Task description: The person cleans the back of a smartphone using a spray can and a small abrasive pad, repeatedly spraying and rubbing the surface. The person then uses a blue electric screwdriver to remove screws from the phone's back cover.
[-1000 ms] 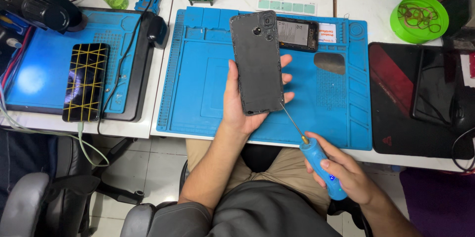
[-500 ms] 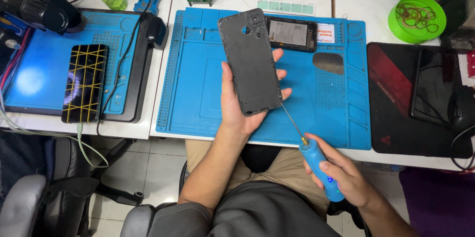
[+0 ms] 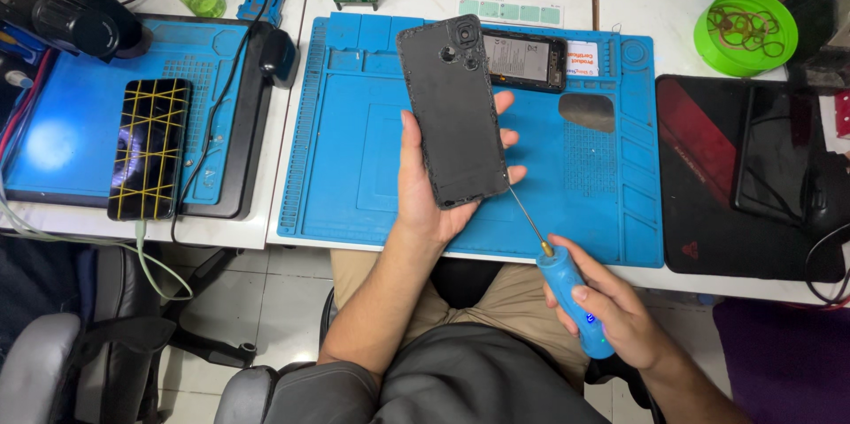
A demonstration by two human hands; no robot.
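My left hand (image 3: 434,203) cradles the dark phone back cover (image 3: 453,112) from underneath, thumb along its left edge and fingertips curled over the right edge, so the panel stands tilted above the blue work mat (image 3: 354,167), camera cut-outs at the far end. My right hand (image 3: 611,313) is closed around the blue handle of a screwdriver (image 3: 567,296), whose thin shaft reaches up to the cover's lower right corner. I judge this cover to be a light, thin shell that will flex if I squeeze across its width, and likely to crack round the camera holes where the material is narrowest, so I would keep the hold on the long edges near the middle and let the palm carry the weight. Its matt surface looks grippy enough, though traces along the rim may be old adhesive and tacky. The driver tip is fine and could gouge or slip off that corner if I press hard. Just beyond the cover, the opened phone body (image 3: 527,59) lies flat on the mat. Well to the left, another phone (image 3: 150,148) bound with yellow bands rests on a second blue pad.
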